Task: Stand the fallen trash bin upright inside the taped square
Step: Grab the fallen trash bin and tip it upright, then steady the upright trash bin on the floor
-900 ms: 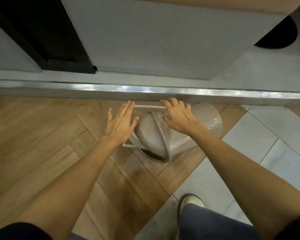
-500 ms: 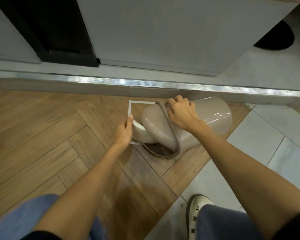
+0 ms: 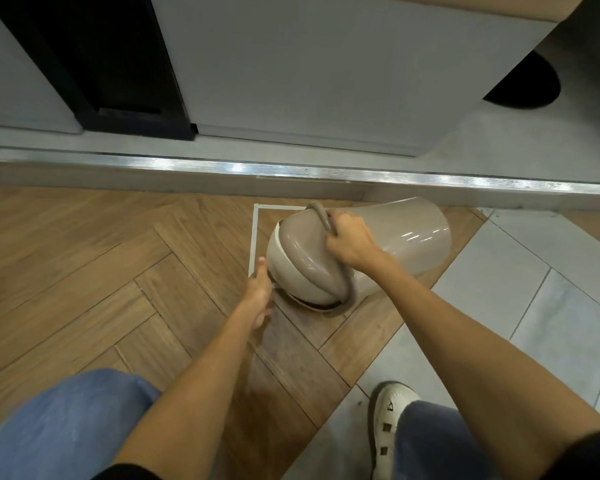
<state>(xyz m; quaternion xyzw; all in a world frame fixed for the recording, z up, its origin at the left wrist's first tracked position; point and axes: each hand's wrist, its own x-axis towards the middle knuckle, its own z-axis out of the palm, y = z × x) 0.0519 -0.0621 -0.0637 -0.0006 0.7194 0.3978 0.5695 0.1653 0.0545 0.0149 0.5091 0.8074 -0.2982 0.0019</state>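
Observation:
A beige plastic trash bin (image 3: pixel 409 233) lies tilted on the wooden floor, its domed lid end (image 3: pixel 298 261) pointing toward me and its base to the right. My right hand (image 3: pixel 350 242) grips the bin's curved handle at the top of the lid. My left hand (image 3: pixel 260 289) holds the lower left edge of the lid, its fingers curled under and hidden. A white taped square (image 3: pixel 253 237) marks the floor; only its left side and far left corner show, the bin covering the remainder.
A metal threshold strip (image 3: pixel 291 169) runs across just behind the bin, with grey cabinet fronts and a dark gap above it. Pale tiles (image 3: pixel 499 306) lie to the right. My blue-jeaned knee and white shoe (image 3: pixel 392 427) are at the bottom.
Both hands went from resting open on the bin to gripping it. The lid end has risen and swung a little left, and the bin's base has lifted.

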